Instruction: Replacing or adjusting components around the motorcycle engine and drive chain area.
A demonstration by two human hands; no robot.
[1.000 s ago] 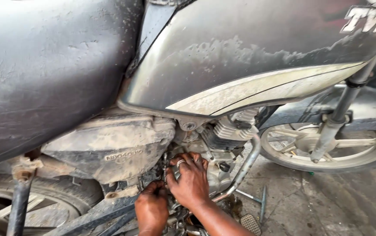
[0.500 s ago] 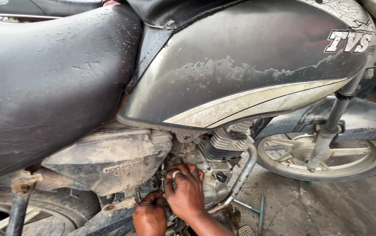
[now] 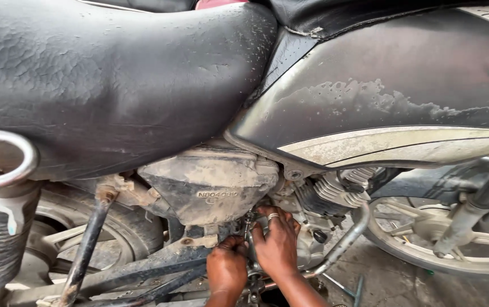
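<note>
Hands (image 3: 256, 256) lower-centred now, engine (image 3: 312, 227) (behind)

Pretty grimy grey concrete floor (image 3: 392, 281) here; a dusty black motorcycle (image 3: 369, 108) is stood on it by its spoked wheels (image 3: 426, 239).

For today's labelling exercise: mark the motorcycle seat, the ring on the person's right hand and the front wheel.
motorcycle seat (image 3: 114, 85), head view, middle of the cracked black top.
ring (image 3: 272, 216), head view, silver band on a finger of the right hand (image 3: 278, 244).
front wheel (image 3: 426, 250), head view, lower rim.
</note>
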